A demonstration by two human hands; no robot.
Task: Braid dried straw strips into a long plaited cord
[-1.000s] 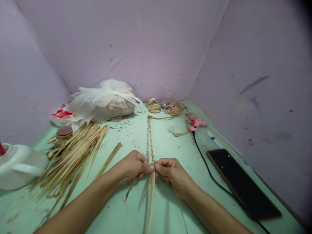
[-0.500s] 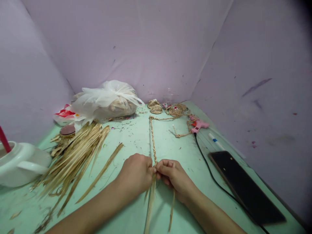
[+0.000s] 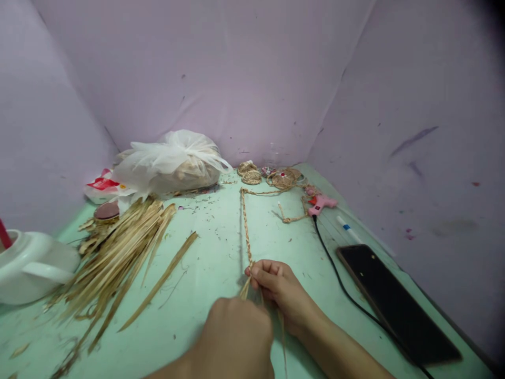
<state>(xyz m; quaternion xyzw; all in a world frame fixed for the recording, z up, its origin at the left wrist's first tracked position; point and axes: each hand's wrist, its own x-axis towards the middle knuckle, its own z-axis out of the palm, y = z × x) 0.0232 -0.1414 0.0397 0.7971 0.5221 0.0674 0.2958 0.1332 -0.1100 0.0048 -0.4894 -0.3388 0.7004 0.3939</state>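
The braid (image 3: pixel 246 229) lies along the middle of the worktop (image 3: pixel 216 231), running from a bend short of the far edge toward the near edge. At the bend it turns toward the far right corner. The right hand (image 3: pixel 274 279) pinches the near end of the braid between thumb and fingers. Loose strands (image 3: pixel 245 289) extend below this pinch to the left hand (image 3: pixel 239 331), which is positioned nearer the near edge, knuckles up and blurred. Its fingers are curled, but their tips are hidden; whether they grip the strands cannot be told. A single dry strip (image 3: pixel 161 284) lies left of the hands, beside a bundle of dry strips (image 3: pixel 118 258) toward the left edge. A white pot (image 3: pixel 39 268) stands at the left edge. A white plastic bag (image 3: pixel 173 163) rests at the far left corner; coiled pieces (image 3: pixel 251 177) lie at the far edge. Along the right edge, far to near, are a pink glue gun (image 3: pixel 322 204) with black cord (image 3: pixel 335 273), a white marker (image 3: pixel 349 229) and a phone (image 3: pixel 396 305).
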